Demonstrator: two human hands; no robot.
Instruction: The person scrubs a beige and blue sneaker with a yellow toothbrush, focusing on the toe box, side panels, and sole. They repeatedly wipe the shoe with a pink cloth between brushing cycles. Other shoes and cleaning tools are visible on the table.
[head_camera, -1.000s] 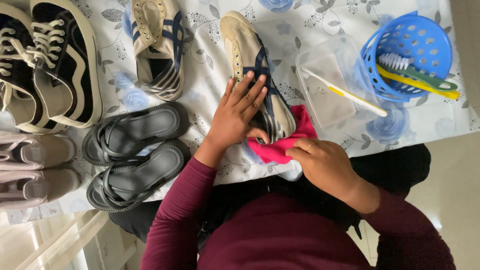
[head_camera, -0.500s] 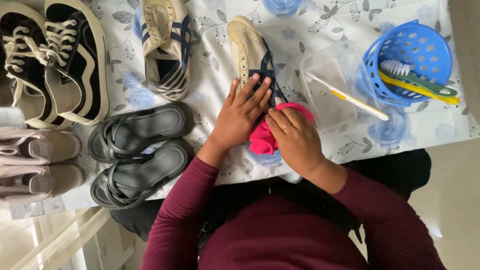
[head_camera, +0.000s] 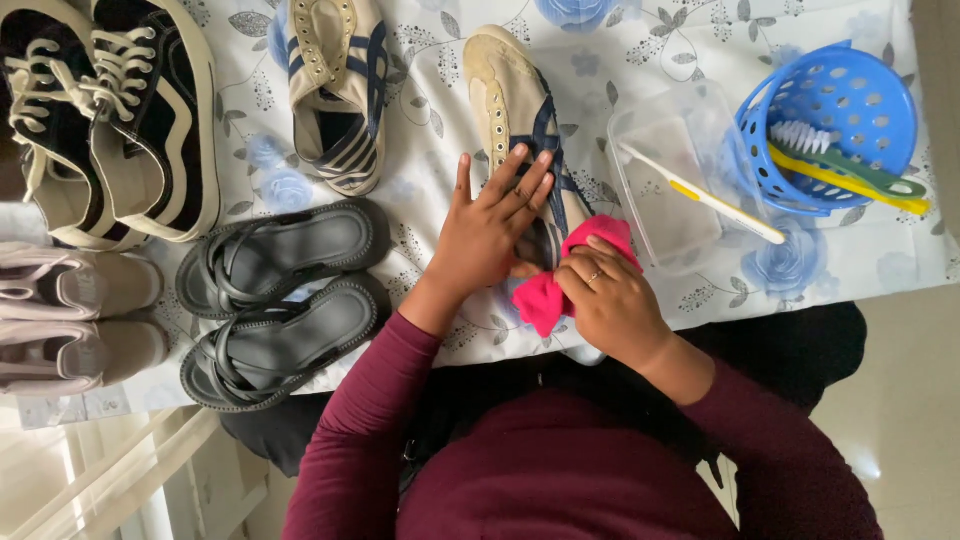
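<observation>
Floral tablecloth (head_camera: 430, 130): cream sneaker with navy stripes (head_camera: 505, 95) lies near the table's front edge.
Your left hand (head_camera: 490, 225) presses flat, fingers spread, on it; right hand (head_camera: 610, 300) pinches a soft pink cloth (head_camera: 545, 295) against its heel. Light, pliable shoe, likely; steady it at midfoot.

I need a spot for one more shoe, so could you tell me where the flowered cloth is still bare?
Bare cloth runs between the striped shoe and the shoe under the left hand. More lies below the blue basket, right of the clear tub. It is crowded on the left, around the black sneakers and grey sandals.
</observation>
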